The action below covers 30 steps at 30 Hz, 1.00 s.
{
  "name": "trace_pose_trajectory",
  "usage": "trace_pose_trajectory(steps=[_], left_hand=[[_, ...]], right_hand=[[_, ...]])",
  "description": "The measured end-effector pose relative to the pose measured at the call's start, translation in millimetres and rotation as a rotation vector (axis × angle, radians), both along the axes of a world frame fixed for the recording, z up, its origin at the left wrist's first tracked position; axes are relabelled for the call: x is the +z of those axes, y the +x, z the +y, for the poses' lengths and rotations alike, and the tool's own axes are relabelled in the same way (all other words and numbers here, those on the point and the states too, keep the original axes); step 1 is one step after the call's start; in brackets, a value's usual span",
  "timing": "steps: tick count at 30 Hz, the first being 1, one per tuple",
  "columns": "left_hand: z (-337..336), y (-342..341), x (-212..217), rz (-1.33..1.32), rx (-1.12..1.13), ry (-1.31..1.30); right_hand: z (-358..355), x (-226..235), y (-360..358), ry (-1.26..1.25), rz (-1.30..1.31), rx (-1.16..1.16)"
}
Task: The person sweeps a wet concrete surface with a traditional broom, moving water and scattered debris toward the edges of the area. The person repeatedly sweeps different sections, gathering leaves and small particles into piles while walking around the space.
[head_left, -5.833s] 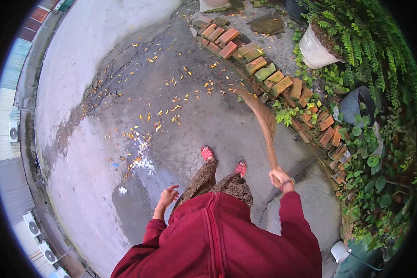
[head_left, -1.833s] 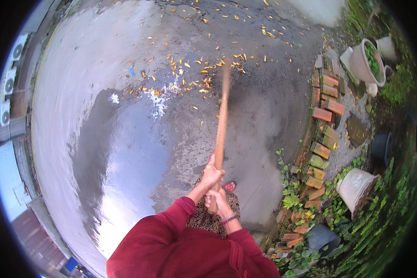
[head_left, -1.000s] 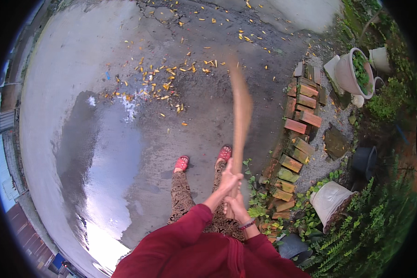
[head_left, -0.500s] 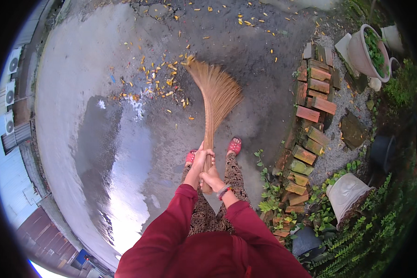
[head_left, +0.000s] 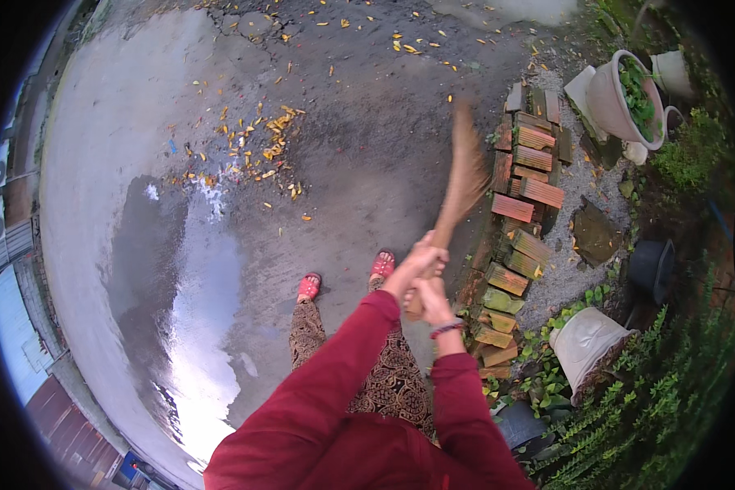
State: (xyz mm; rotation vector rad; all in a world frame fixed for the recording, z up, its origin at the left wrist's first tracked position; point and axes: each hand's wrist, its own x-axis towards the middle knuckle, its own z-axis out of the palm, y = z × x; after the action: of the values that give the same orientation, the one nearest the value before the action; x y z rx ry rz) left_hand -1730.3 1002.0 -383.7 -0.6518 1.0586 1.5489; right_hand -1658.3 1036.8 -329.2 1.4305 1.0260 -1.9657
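Note:
Both my hands grip the handle of a straw broom [head_left: 463,175]. My left hand [head_left: 416,263] is the upper one and my right hand [head_left: 429,300] sits just below it, with a bracelet on that wrist. The broom head is blurred and points up and right, close to the row of bricks [head_left: 524,220]. A loose pile of yellow fallen leaves [head_left: 261,155] lies on the wet concrete ground [head_left: 139,147] to the upper left. My feet in red sandals [head_left: 347,278] stand below the broom.
Stacked red and mossy bricks edge the concrete on the right. Beyond them stand a white plant pot [head_left: 616,102], a tipped white pot [head_left: 588,347], a dark pot [head_left: 652,265] and green plants [head_left: 670,384]. A puddle [head_left: 196,310] lies left of my feet.
The broom has swung from the leaf pile on the left across to the right, toward the bricks. The view has turned with it. Both hands have stayed on the handle.

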Motion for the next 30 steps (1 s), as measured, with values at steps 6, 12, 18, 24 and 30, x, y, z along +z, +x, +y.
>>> trace_pose_trajectory(steps=[6,12,18,24,30], left_hand=[[-74.3,22.5,18.7,0.053,0.244,-0.232],[-12.9,13.1,87.3,0.169,0.28,-0.311],[58.2,-64.9,11.3,0.34,0.005,-0.036],[-61.2,-87.3,-30.7,0.079,0.299,0.061],[-217.8,-52.9,10.6,0.07,0.459,-0.398]], right_hand=[[-41.4,22.5,28.0,-0.187,0.079,0.162],[13.8,78.9,16.5,-0.028,0.147,0.223],[56.9,23.0,-60.8,0.076,0.098,0.065],[-49.0,-43.1,-93.6,0.141,0.161,0.208],[-178.1,-17.5,-68.2,-0.238,0.11,0.469]])
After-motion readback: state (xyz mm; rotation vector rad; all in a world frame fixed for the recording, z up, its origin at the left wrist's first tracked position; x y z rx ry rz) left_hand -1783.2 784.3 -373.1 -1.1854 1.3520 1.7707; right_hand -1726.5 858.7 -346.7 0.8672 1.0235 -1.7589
